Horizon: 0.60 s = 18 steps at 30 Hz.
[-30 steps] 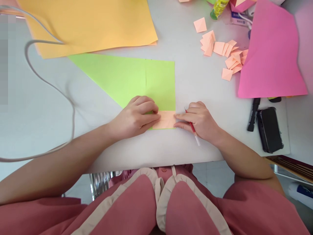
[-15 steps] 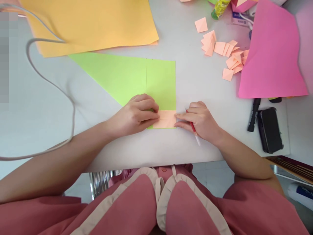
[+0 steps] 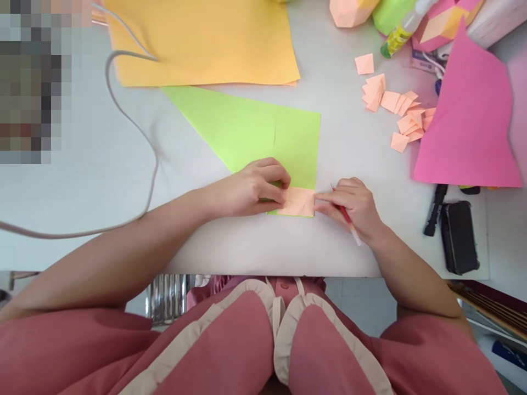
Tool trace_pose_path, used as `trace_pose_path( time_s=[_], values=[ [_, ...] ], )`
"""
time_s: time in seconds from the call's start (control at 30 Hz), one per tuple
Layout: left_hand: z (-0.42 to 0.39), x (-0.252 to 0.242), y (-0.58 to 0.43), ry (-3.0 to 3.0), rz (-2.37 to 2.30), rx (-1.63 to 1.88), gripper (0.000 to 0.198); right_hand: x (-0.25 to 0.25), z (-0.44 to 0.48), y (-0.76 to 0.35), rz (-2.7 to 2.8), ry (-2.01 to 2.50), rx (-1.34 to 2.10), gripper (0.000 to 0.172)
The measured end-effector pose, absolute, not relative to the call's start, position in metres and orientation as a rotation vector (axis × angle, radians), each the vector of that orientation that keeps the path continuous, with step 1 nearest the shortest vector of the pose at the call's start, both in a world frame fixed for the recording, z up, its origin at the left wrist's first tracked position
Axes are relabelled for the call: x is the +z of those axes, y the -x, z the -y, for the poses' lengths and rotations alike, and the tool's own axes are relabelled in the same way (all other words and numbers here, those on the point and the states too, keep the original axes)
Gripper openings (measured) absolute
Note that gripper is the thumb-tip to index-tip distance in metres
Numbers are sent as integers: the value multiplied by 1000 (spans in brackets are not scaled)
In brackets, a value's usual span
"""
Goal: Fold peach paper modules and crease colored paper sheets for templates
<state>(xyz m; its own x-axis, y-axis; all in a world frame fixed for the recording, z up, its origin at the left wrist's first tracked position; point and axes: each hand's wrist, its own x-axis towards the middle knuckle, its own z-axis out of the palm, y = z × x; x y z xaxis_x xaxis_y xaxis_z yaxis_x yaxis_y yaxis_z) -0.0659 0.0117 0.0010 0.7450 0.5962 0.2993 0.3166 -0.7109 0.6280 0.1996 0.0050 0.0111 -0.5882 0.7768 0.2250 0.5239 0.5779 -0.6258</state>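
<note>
A small peach paper piece point(image 3: 300, 202) lies along the bottom edge of a green paper sheet point(image 3: 251, 131). My left hand point(image 3: 263, 186) has its fingers curled down on the paper's left end, covering part of it. At the right end, the thumb and index fingertip of my right hand point(image 3: 354, 206) touch the edge. A thin red pen refill point(image 3: 345, 213) with a pale end runs slantwise through the fingers of that hand.
Yellow-orange sheets point(image 3: 206, 44) overlap the green sheet's upper left. Folded peach pieces point(image 3: 374, 92) lie scattered at upper right, near a glue stick point(image 3: 399, 38) and pink paper point(image 3: 473, 120). A black marker point(image 3: 435, 210) and phone point(image 3: 460, 237) sit at right. A white cable point(image 3: 153, 164) crosses the left.
The view has shifted, so the table's things appear farther right. Both hands stay at the peach paper's ends, and the refill is still in the right hand.
</note>
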Motion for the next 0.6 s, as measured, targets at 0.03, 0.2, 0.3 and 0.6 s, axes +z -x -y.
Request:
trace_pose_path(
  time_s=[0.03, 0.2, 0.3, 0.6],
  values=[
    [-12, 1, 66, -2388, -689, 659, 30, 15, -2, -197, 2215, 1067, 805, 41],
    [-13, -3, 68, -2406, -671, 666, 29, 37, 24, -164, 1864, 1043, 1486, 44],
    [-13, -5, 68, -2415, -673, 663, 28, 38, 32, -143, 1870, 1114, 1579, 18],
    [-12, -9, 68, -2391, -694, 691, 26, 20, 30, -142, 2116, 1060, 1284, 8]
  ],
)
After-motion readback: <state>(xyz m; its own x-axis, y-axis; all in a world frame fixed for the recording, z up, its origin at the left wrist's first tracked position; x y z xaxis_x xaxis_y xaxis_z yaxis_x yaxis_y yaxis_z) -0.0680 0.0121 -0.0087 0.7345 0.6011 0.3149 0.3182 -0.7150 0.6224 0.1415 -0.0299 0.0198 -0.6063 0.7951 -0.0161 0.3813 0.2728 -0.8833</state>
